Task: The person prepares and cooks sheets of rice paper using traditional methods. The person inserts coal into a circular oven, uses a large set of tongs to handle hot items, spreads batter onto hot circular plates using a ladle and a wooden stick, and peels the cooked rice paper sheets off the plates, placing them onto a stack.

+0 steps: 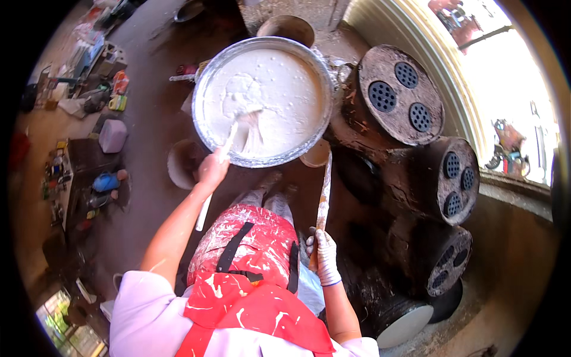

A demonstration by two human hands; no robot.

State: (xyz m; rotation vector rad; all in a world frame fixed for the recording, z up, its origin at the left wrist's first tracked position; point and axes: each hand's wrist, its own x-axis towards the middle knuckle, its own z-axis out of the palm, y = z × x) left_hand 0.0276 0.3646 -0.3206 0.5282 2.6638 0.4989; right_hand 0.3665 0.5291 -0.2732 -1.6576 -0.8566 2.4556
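A wide round metal basin full of thick white batter stands in front of me. My left hand, bare, is closed round the white handle of a long tool at the near left rim. The tool's head is in the batter and blurred, so I cannot tell its kind. My right hand, in a white glove, grips a long flat stick smeared with white. It points away from me, its far tip near a small bowl by the basin's near right rim.
Several dark drum-shaped stoves with round holed briquettes line the right side. A pale bucket stands left of the basin. Farther left are a pink container and a blue jug. A bright window opening is at upper right.
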